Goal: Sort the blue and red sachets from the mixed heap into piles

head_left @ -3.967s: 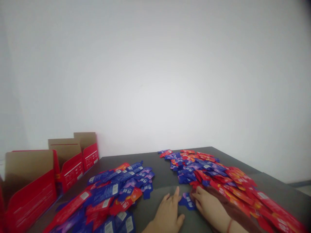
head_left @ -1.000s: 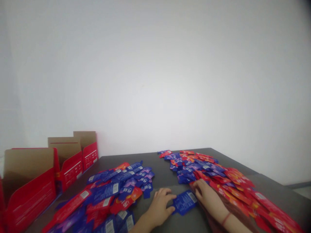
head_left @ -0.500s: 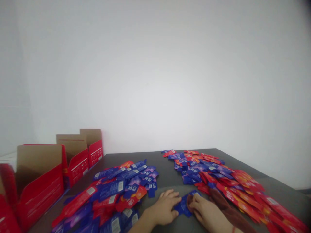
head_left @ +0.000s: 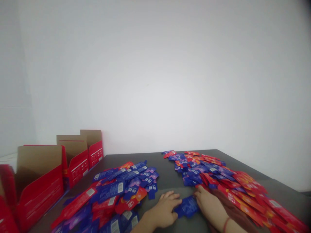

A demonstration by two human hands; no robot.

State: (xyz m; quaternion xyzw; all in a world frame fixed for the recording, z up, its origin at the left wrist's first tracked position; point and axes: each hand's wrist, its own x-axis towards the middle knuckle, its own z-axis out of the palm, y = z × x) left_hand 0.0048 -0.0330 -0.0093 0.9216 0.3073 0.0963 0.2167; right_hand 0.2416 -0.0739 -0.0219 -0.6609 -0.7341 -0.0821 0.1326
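Blue foil sachet (head_left: 186, 207), lying flat on the dark surface (head_left: 167, 176) at lower centre of the frame, is flanked by both hands, its long axis running left to right. Left hand (head_left: 165, 208) is laid palm down, fingers (head_left: 175, 203) slightly spread, touching its left edge; right hand (head_left: 210, 207) touches the right edge. Sachet piles (head_left: 116, 191) are spread to either side.

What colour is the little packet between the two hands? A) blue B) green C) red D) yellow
A: the packet lying flat on the dark table between the left hand and the right hand is blue, with both hands' fingertips at its edges.
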